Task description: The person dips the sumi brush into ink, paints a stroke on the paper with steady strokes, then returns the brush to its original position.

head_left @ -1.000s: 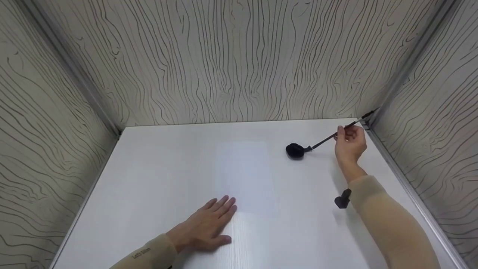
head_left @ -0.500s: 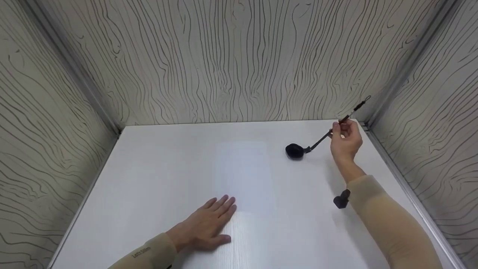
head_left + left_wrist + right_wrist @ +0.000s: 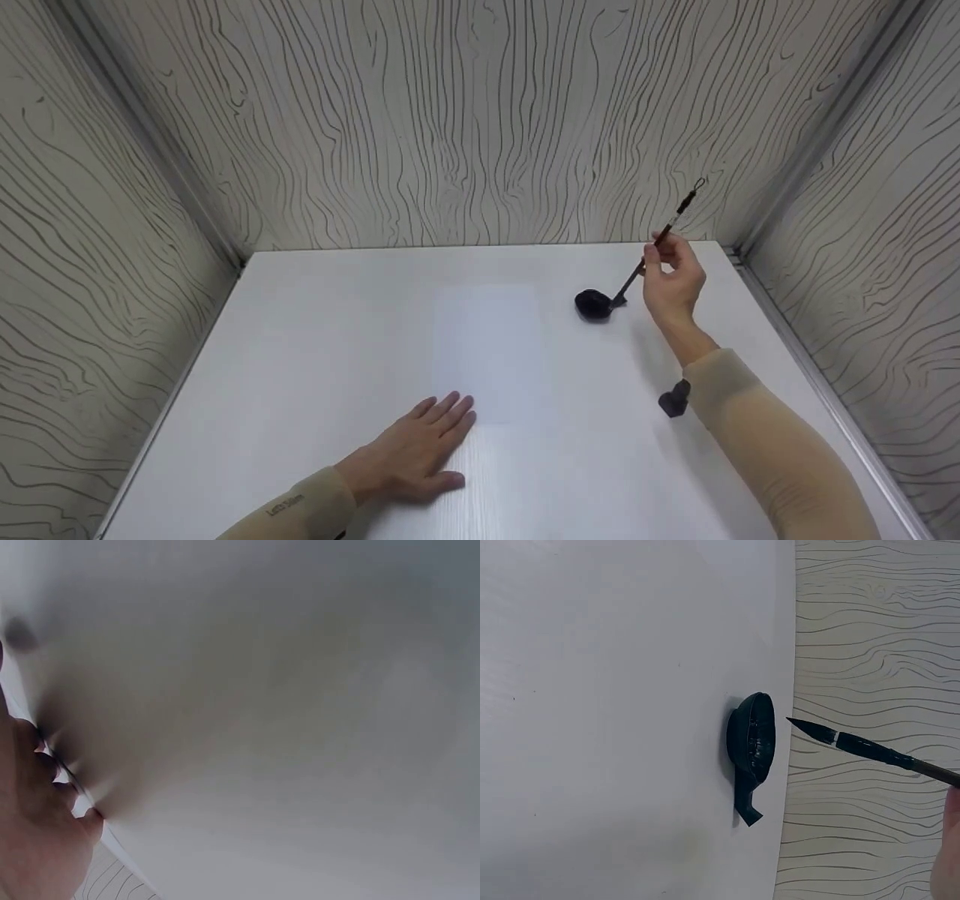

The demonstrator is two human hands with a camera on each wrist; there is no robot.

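Observation:
My right hand (image 3: 675, 285) pinches a calligraphy brush (image 3: 629, 283) by its shaft, between thumb and fingers, at the right rear of the table. The brush leans steeply, its loop end up and its dark tip down beside a small black ink dish (image 3: 592, 305). In the right wrist view, the brush (image 3: 871, 750) has a pointed black tip aimed at the dish (image 3: 751, 736), which has a round bowl and a short stub handle. Fingers extended, my left hand (image 3: 416, 454) lies flat at the lower left corner of a white paper sheet (image 3: 491, 352).
The white table (image 3: 315, 337) carries the paper at its middle. Wood-grain panels stand behind it and at both sides, the back panel (image 3: 480, 135) right at the table's far edge. A black wrist device (image 3: 673, 400) hangs at my right sleeve.
My right hand has shifted left, toward the ink dish. The brush has swung from a low slant to a steeper one, its upper end moving up and left. My left hand stays still.

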